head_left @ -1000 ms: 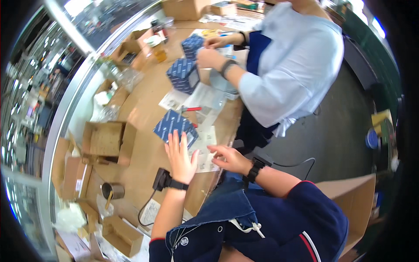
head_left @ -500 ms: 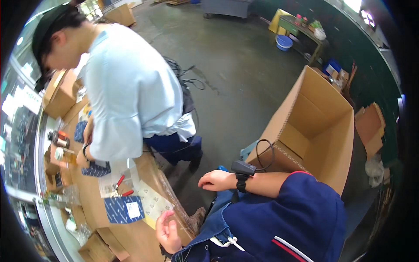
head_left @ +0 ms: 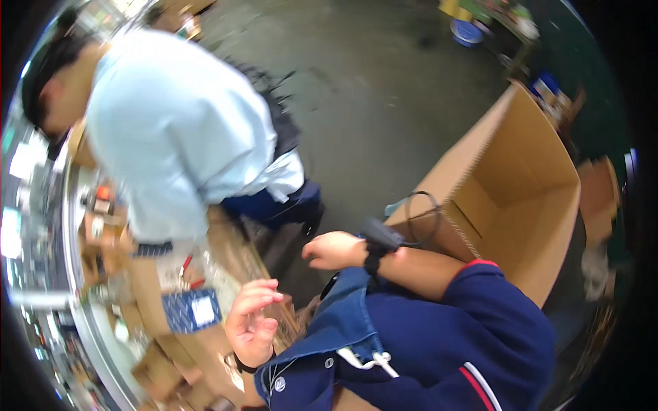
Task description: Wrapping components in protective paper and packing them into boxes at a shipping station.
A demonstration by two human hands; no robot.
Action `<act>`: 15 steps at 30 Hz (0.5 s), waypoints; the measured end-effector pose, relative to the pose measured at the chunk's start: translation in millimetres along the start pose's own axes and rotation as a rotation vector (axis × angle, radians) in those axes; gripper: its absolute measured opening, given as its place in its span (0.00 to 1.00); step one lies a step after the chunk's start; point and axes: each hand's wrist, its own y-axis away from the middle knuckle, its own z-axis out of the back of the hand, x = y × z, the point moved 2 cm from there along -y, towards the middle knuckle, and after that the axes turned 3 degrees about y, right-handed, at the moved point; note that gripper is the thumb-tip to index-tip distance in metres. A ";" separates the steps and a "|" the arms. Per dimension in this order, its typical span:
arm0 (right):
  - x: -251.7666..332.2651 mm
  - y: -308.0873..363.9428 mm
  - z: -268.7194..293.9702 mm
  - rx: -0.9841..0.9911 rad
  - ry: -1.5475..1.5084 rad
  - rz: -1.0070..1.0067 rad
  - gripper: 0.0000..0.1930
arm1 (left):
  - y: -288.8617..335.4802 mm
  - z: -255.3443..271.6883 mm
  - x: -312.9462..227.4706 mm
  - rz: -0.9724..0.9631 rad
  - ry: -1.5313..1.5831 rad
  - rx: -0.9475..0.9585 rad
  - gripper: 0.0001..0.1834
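Observation:
My left hand (head_left: pixel 253 322) is raised over the edge of the workbench, fingers curved and apart, holding nothing. Past its fingertips lies a flat dark blue patterned packet (head_left: pixel 192 312) with a white label. Red-handled pliers (head_left: pixel 188 272) rest on paper just beyond the packet. My right hand (head_left: pixel 334 251) hangs in front of my body, loosely bent with the thumb apart and nothing seen in it. A black device on a strap (head_left: pixel 378 241) sits on that wrist, with a looped cable. The picture is smeared by motion.
A large open cardboard box (head_left: pixel 507 185) stands at my right. At the left, a co-worker in a light blue top (head_left: pixel 178 123) leans over the workbench (head_left: pixel 147 288); their hands are hidden. Small cartons (head_left: pixel 157 370) line the bench's far side. A blue basin (head_left: pixel 467 33) is farther off.
The view has shifted, so the bench and co-worker sit farther left. My left hand has risen, its fingers now spread near the packet. My right hand's fingers have bent a little more.

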 end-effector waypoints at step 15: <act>115.5 -17.4 -47.7 0.304 -0.044 0.176 0.14 | 157.8 42.7 -202.5 -1.343 -1.459 -1.054 0.27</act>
